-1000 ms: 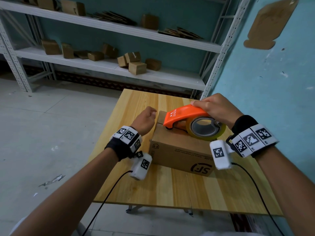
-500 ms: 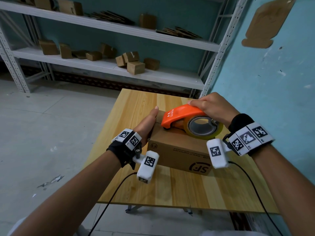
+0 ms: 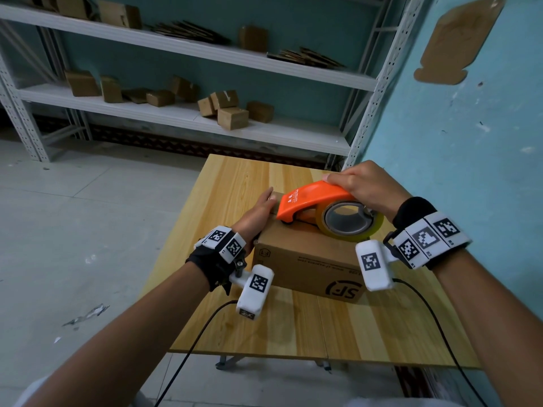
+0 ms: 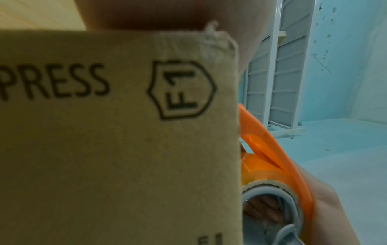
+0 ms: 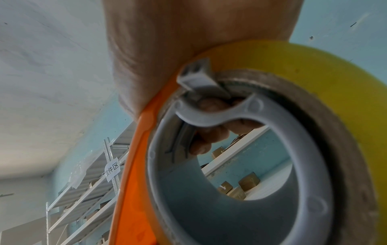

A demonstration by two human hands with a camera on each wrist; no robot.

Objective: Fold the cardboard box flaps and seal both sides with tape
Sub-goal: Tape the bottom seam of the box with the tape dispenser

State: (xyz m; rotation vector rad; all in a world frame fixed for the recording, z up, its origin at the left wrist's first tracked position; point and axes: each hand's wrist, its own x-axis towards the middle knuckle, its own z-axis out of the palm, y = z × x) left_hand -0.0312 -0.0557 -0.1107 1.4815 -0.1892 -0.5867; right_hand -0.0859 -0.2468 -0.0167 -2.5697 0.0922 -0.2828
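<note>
A brown cardboard box (image 3: 305, 259) printed with a logo stands on the wooden table (image 3: 338, 327), its top flaps folded down. My right hand (image 3: 364, 186) grips an orange tape dispenser (image 3: 311, 201) with a yellowish tape roll (image 3: 346, 221), and the dispenser's nose rests on the box top near its far left end. My left hand (image 3: 258, 210) lies flat against the box's left side, fingers straight. The left wrist view shows the box face (image 4: 117, 132) close up and the dispenser (image 4: 270, 157) beyond its edge. In the right wrist view the roll (image 5: 314, 99) fills the frame.
White metal shelving (image 3: 188, 118) with several small cardboard boxes stands behind the table. A blue wall (image 3: 470, 142) runs close along the table's right side. Grey concrete floor (image 3: 73, 230) lies to the left. Cables (image 3: 199, 333) trail from both wrists over the near table edge.
My left hand has gone from a loose fist away from the box to lying flat against its left side. The dispenser stays on the box top, shifted slightly.
</note>
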